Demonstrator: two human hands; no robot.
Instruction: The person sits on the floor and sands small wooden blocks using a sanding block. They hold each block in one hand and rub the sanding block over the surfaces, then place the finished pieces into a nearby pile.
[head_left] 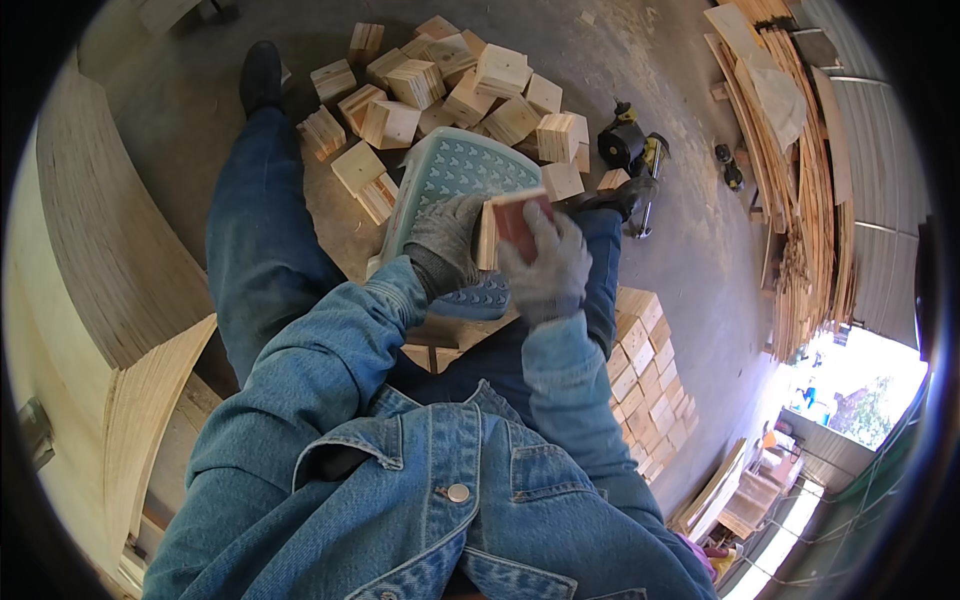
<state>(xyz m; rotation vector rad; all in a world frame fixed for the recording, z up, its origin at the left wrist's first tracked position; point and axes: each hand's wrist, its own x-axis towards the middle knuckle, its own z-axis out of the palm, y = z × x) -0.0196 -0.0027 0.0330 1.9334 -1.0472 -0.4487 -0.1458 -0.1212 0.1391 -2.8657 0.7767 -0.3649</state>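
Note:
My left hand (448, 240), in a grey work glove, grips a squarish wooden block (488, 236) by its left side. A reddish-brown piece of sandpaper (516, 224) lies against the block's right face. My right hand (552, 266), gloved as well, closes over that piece with the fingers pressed on it. Both hands are above a pale teal plastic stool (470, 160) with a pattern of small cut-outs, which stands between my legs. The fingertips of my left hand are partly hidden by the block.
A loose heap of wooden blocks (425, 85) lies on the floor beyond the stool. Neatly stacked blocks (650, 385) stand at my right. Power tools (622, 140) rest near my right foot. Plywood sheets (110, 220) curve along the left; long planks (790, 190) lie far right.

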